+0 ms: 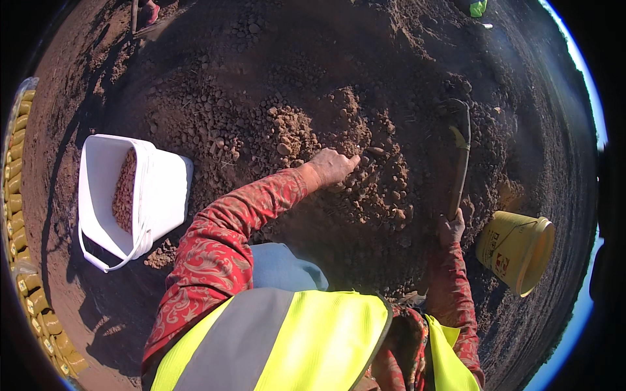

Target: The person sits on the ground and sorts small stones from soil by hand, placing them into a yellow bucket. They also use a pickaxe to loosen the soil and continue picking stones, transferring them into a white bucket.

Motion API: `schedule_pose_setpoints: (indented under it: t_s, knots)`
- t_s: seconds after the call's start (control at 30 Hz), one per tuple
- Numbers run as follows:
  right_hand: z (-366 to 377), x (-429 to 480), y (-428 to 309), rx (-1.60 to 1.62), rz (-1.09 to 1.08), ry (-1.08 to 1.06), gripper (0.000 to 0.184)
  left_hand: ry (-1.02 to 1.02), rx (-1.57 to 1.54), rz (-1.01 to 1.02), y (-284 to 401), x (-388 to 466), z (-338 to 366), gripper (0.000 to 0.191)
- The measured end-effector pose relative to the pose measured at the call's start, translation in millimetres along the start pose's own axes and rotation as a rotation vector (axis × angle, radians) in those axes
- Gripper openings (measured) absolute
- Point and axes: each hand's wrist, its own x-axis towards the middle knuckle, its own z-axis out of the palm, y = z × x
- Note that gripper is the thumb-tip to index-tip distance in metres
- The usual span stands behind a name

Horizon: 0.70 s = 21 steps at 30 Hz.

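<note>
My left hand (332, 168) is at the cloddy soil (293, 129) in the middle of the view, its index finger reaching towards the clods; whether anything lies under the curled fingers cannot be told. An elongated brown lump (375, 151) lies just right of the fingertip. On the right, my right hand (452, 228) is closed around the lower end of the wooden handle (459, 181) of a hand tool with a curved metal end. A yellowish strip is tied round that tool near its top. The far end of the tool is hard to make out against the dark soil.
A white plastic bucket (168, 188) at left holds many small reddish-brown pieces (125, 193). A yellow bucket (508, 249) with printing leans at right. Packed yellow-brown bags (17, 195) line the far left edge. Part of another person (150, 13) shows at the top left.
</note>
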Motion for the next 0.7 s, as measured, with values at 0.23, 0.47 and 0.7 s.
schedule_pose_setpoints:
  t_s: [0.23, 0.47, 0.7]
  knots:
    - [15.6, -54.0, -118.2, 0.195, -0.081, -0.125, 0.015, 0.154, -1.855, -0.373, -2.3, -78.5, 3.3, 0.021]
    - [89.1, -59.6, -268.4, 0.413, -0.317, -0.395, 0.020, 0.569, -2.256, -0.544, -47.8, -158.8, 8.5, 0.023]
    - [105.1, -92.5, -255.3, 0.312, -0.223, -0.532, 0.020, 0.652, -0.309, -0.838, -125.2, -111.3, 6.1, 0.016]
